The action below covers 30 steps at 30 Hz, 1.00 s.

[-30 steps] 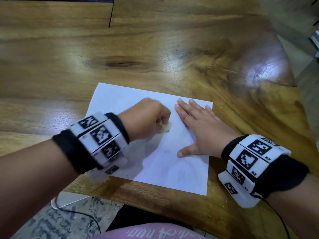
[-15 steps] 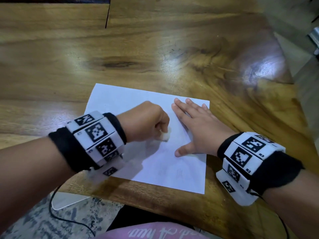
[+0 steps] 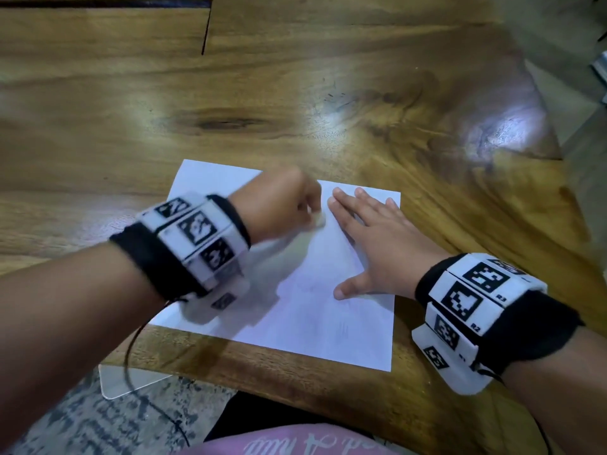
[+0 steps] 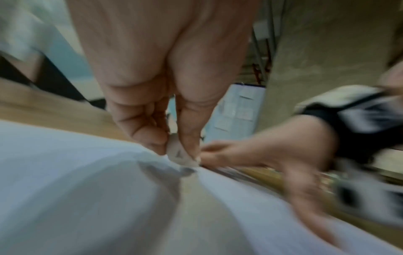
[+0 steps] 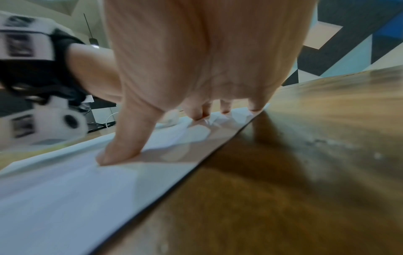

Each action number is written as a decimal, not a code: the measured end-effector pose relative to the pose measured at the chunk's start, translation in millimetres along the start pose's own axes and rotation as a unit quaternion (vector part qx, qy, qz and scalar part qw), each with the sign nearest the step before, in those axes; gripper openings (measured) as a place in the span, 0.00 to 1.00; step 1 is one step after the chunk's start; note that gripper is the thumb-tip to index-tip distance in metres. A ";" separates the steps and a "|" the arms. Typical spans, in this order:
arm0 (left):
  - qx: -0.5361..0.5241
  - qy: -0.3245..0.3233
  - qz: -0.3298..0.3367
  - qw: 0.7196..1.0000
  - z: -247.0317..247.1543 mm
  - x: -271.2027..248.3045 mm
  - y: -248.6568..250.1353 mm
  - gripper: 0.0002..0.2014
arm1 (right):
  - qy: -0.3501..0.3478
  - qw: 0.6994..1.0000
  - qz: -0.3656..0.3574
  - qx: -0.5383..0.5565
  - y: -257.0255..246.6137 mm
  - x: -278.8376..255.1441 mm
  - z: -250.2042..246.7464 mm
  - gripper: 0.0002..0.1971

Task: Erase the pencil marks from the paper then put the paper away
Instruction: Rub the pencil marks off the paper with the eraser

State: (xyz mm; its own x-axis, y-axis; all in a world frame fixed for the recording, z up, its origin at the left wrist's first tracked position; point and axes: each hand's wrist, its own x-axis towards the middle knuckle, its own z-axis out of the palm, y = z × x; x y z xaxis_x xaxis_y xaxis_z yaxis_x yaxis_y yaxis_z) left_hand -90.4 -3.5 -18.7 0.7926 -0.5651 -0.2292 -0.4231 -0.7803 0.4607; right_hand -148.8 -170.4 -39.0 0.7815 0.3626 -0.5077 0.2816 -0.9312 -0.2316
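Eraser stroke carried farther up the paper

On the table (image 3: 328, 93), the paper (image 3: 312, 307) sits unshifted, long axis running 6 to 12 o'clock; the right hand (image 3: 371, 238) stays flat, fingers straight; the left hand (image 3: 279, 205), fingers pinching the eraser (image 4: 177, 154), has slid toward 12.

Paper (image 3: 295, 316) on the table (image 3: 295, 93) near its front edge, left hand (image 3: 279, 205) and right hand (image 3: 374, 247) side by side on it
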 end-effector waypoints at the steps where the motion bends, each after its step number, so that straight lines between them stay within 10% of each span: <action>1: -0.002 0.031 -0.021 0.999 -2.3 8.5 -0.9 0.06 | 0.000 1.000 0.001 0.000 -0.1 -0.1 0.1 0.64; 9: 0.001 -0.106 0.070 0.992 15.4 -37.9 -4.5 0.07 | -0.002 1.000 -0.001 0.006 -1.1 -1.5 -1.1 0.63; 16: -0.007 0.031 -0.014 0.999 0.1 -0.1 -7.4 0.05 | -0.005 1.000 0.001 0.001 -1.0 -0.7 -0.9 0.64; 22: -0.010 -0.136 0.070 0.988 18.7 -46.3 -7.5 0.08 | -0.003 1.000 0.001 0.003 -0.5 -0.6 -0.2 0.64; 30: -0.027 -0.014 0.033 0.999 16.7 -11.6 5.6 0.06 | 0.003 1.000 0.000 0.005 0.0 -0.8 0.0 0.63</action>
State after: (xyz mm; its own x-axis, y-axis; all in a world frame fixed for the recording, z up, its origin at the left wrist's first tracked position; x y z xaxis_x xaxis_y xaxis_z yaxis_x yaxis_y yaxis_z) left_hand -109.3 -5.8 -27.8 0.7509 -0.6227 -0.2197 -0.4496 -0.7259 0.5205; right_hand -149.4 -170.7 -38.6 0.7842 0.3631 -0.5032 0.2767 -0.9304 -0.2402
